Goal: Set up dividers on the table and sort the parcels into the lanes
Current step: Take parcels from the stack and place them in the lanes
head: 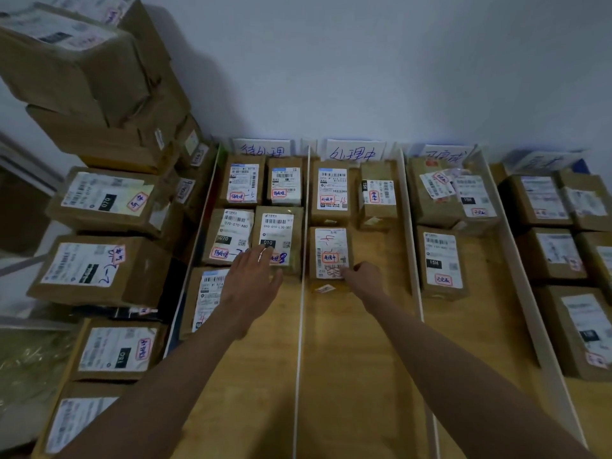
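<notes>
White dividers [300, 293] split the wooden table [347, 376] into lanes, each headed by a handwritten sign at the wall. The left lane holds several brown parcels with white labels. My left hand [251, 279] lies flat with straight fingers over the near edge of the parcel marked 010 [278, 240]. In the middle lane my right hand [362, 279] has its fingers curled against the near right corner of a small labelled parcel [331, 255]. Two more parcels [377, 197] stand at the back of that lane.
Tall stacks of labelled cardboard boxes [106, 200] crowd the left side off the table. The third lane has parcels [442, 263] at its back and middle. More boxes [556, 253] fill the far right lane. Bare wood shows in the near halves of the lanes.
</notes>
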A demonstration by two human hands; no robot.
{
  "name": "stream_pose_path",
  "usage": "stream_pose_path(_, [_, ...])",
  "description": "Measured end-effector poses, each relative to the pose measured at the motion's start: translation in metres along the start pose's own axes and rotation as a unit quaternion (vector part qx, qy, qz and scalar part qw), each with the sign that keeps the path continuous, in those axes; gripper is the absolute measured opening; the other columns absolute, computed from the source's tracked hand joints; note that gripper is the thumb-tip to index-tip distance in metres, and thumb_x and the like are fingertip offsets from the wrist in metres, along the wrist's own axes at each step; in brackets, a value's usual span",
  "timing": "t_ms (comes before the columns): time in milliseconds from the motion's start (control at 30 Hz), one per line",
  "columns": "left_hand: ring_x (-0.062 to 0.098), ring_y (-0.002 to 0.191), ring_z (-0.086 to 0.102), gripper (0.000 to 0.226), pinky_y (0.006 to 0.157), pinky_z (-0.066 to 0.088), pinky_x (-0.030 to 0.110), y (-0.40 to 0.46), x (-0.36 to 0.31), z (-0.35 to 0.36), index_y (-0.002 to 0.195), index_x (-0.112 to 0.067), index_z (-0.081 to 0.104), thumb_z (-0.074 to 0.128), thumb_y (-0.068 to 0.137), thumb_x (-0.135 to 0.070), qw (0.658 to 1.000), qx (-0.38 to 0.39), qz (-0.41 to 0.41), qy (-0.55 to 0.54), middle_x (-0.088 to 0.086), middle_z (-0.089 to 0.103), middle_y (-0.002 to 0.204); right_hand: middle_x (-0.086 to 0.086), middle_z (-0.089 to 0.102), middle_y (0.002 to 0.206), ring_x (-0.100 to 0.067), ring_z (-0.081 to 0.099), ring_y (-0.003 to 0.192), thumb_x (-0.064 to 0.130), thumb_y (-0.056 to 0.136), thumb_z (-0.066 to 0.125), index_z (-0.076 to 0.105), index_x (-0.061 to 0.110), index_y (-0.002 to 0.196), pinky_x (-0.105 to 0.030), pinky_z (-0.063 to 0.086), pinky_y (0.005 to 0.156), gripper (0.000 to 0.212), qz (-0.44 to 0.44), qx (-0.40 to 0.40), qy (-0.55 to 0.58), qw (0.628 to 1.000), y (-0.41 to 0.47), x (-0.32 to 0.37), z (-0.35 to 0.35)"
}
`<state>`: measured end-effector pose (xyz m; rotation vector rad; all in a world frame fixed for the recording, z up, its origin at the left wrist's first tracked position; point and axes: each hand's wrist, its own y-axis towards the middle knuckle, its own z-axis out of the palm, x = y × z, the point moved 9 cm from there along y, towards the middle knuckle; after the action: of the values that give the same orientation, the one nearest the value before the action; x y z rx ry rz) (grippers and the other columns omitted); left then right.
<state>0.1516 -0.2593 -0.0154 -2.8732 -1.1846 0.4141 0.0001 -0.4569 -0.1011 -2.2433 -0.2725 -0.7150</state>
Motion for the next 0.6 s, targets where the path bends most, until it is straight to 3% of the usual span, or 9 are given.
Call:
stream_pose_path(433, [0.024, 0.134, 0.042, 0.053, 0.115, 0.029, 0.039, -0.014, 0.019, 0.011, 0.145, -0.01, 0.043, 0.05, 0.099, -0.036, 1.0, 0.013, -0.023, -0.01, 0.009, 0.046, 0.147, -0.02, 0.054, 0.13, -0.034, 0.057, 0.116, 0.028, 0.098, 0.056, 0.049, -0.004, 0.129, -0.047, 0.052, 0.096, 0.045, 0.001, -0.024, -0.003, 1.0, 0.011, 0.013, 0.001])
stream_pose_path(600, [0.022, 0.13, 0.044, 0.049, 0.112, 0.032, 0.037, -0.033, 0.016, 0.001, 0.141, -0.013, 0.046, 0.048, 0.099, -0.039, 1.0, 0.007, -0.024, 0.001, 0.005, 0.049, 0.142, -0.019, 0.047, 0.139, -0.033, 0.052, 0.123, 0.027, 0.1, 0.052, 0.043, 0.0, 0.139, -0.037, 0.045, 0.094, 0.048, -0.083, -0.051, -0.065, 0.993, -0.024, 0.027, -0.022])
